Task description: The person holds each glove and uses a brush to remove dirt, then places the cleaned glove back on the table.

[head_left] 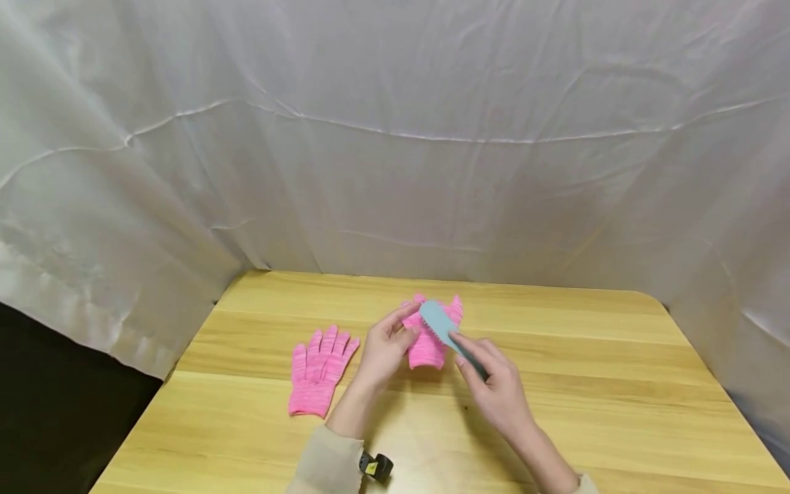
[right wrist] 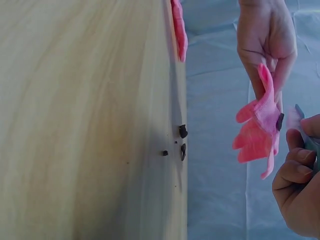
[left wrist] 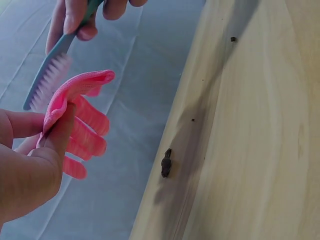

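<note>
Left hand (head_left: 384, 343): grip pinching pink glove (head_left: 430, 343). Right hand (head_left: 494, 384): grip curled round teal brush (head_left: 439, 324). Second pink glove (head_left: 317, 369): flat on desk (head_left: 617, 384), left.

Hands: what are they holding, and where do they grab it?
The left hand pinches a pink glove near its cuff edge. The right hand grips a blue-green brush by its handle.

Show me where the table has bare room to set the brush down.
The right side of the table, from the right hand to the far edge, is bare. So is the back strip behind the held glove. The middle is crowded: left hand, brush, and a second glove lying left.
</note>
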`<state>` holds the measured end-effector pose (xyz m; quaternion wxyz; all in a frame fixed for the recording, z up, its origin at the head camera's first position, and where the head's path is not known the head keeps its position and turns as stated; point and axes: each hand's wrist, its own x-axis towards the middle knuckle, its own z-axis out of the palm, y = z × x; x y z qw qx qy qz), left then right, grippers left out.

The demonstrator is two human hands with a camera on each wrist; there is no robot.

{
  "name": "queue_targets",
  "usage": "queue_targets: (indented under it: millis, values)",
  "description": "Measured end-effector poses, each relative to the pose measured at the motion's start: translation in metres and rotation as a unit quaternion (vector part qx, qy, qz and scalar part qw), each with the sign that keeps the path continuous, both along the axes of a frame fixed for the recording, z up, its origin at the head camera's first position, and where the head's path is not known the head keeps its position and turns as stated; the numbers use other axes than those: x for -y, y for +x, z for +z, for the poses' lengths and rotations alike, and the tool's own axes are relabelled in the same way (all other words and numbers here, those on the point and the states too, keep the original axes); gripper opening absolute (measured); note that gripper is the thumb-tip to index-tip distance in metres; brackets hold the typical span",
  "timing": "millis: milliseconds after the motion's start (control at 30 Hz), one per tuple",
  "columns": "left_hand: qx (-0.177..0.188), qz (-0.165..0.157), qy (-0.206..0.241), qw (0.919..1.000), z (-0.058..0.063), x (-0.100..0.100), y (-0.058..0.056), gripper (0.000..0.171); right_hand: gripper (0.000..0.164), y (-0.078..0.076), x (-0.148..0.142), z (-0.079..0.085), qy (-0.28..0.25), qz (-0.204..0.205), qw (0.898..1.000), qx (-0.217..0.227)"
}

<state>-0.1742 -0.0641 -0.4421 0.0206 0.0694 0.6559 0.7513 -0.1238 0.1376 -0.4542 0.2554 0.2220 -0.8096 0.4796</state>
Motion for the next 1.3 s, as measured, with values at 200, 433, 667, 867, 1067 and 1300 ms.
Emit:
queue_targets:
  millis: [200,433,667,867,1067,1300]
  values:
    - [0.01,0.012,0.007,0.9998,0.0019,-0.0015,0.0008,0.047,0.047,-0.001,0.0009,-0.0033,0.019,-0.005,1.0,0.009]
    - [0.02,0.018,0.026,0.9993,0.0033,0.0,-0.0003,0.048,0.047,-0.0017,0.0,-0.0055,0.022,-0.014,1.0,0.009]
    - [0.024,0.016,0.043,0.9987,0.0046,0.0015,-0.0018,0.048,0.046,-0.0042,-0.0036,-0.0048,0.024,-0.024,0.999,-0.007]
    - [0.018,0.007,0.052,0.9984,0.0068,0.0018,-0.0028,0.049,0.046,-0.0048,-0.0071,-0.0049,0.021,-0.029,0.999,0.0]
    - [0.026,0.01,0.049,0.9984,0.0071,0.0032,-0.0005,0.048,0.046,-0.004,-0.0083,-0.0064,0.025,-0.032,0.999,0.002]
    - [0.025,0.009,0.053,0.9982,0.0088,0.0038,0.0008,0.049,0.046,-0.0042,-0.0074,-0.0067,0.02,-0.029,0.999,0.006]
